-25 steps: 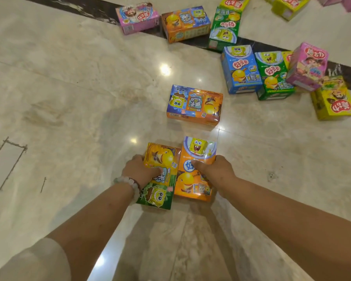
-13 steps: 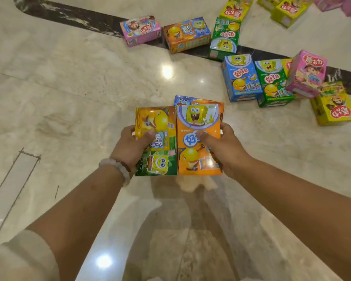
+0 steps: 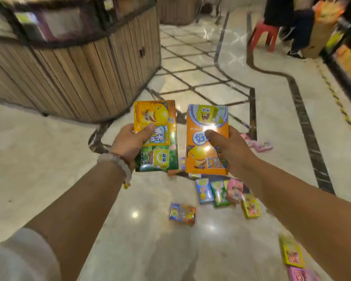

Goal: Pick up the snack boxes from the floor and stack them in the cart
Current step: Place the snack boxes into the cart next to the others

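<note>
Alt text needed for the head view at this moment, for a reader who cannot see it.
Two bare hands hold snack boxes above a marble floor: the left hand grips a yellow-green box, the right hand an orange box. More boxes lie scattered below, and a wooden-slatted stand is at upper left.

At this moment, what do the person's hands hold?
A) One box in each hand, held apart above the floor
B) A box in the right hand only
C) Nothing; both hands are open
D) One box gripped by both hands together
A: the left hand grips the orange-and-green box and the right hand grips the orange box, with a gap between the boxes.
</note>
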Demonstrator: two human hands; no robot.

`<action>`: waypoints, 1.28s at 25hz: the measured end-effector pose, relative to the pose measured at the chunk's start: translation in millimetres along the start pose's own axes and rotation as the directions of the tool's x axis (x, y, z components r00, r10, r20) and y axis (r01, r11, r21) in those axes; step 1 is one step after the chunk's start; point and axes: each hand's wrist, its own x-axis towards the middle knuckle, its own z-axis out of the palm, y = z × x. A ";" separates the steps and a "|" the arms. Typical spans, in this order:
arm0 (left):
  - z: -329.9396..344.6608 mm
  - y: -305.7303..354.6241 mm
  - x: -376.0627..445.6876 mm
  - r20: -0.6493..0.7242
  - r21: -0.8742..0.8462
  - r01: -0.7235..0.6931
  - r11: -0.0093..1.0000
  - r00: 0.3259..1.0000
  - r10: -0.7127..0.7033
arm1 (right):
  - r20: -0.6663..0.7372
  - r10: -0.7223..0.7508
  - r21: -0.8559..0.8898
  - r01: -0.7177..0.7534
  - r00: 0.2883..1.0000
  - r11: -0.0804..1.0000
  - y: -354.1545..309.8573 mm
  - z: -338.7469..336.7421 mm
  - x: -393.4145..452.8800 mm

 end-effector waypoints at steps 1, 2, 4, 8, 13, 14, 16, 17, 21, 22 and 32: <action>3.4 64.4 -9.5 0.007 0.003 -0.039 0.999 0.999 0.039 | -0.013 -0.049 0.009 0.049 0.999 0.999 -62.4 -0.6 -15.6; 7.0 123.4 -19.9 0.023 0.008 -0.071 0.997 0.997 0.071 | -0.021 -0.100 0.018 0.100 0.995 0.995 -118.3 -0.6 -32.1; 15.1 239.8 -42.8 0.064 -0.009 -0.170 0.985 0.983 0.170 | -0.010 -0.228 0.021 0.228 0.974 0.973 -223.3 -2.6 -66.6; 33.8 420.7 -105.2 0.082 -0.033 -0.423 0.906 0.902 0.424 | -0.001 -0.470 -0.001 0.470 0.882 0.882 -390.3 -6.0 -149.8; 63.2 501.5 -165.3 0.135 -0.142 -0.540 0.830 0.820 0.556 | -0.014 -0.639 0.001 0.639 0.769 0.769 -486.3 -28.9 -224.8; 70.2 506.2 -173.6 0.156 -0.153 -0.550 0.821 0.807 0.569 | -0.027 -0.651 0.003 0.651 0.759 0.759 -492.7 -35.5 -233.1; 83.9 511.7 -190.4 0.194 -0.174 -0.565 0.807 0.784 0.590 | -0.038 -0.659 -0.003 0.659 0.752 0.752 -498.2 -48.2 -247.4; 90.9 512.4 -197.0 0.215 -0.177 -0.561 0.809 0.780 0.588 | -0.038 -0.666 -0.006 0.666 0.745 0.746 -498.5 -54.3 -253.7; 123.3 508.8 -215.4 0.283 -0.237 -0.531 0.814 0.763 0.581 | -0.106 -0.677 -0.037 0.677 0.728 0.735 -491.6 -81.1 -281.1; 131.6 506.8 -219.9 0.296 -0.242 -0.525 0.816 0.761 0.577 | -0.132 -0.680 -0.048 0.681 0.721 0.731 -487.7 -89.2 -290.9; 212.2 482.0 -290.1 0.685 -0.282 -0.407 0.869 0.549 0.479 | -0.553 -0.652 -0.222 0.663 0.519 0.715 -419.2 -167.1 -437.3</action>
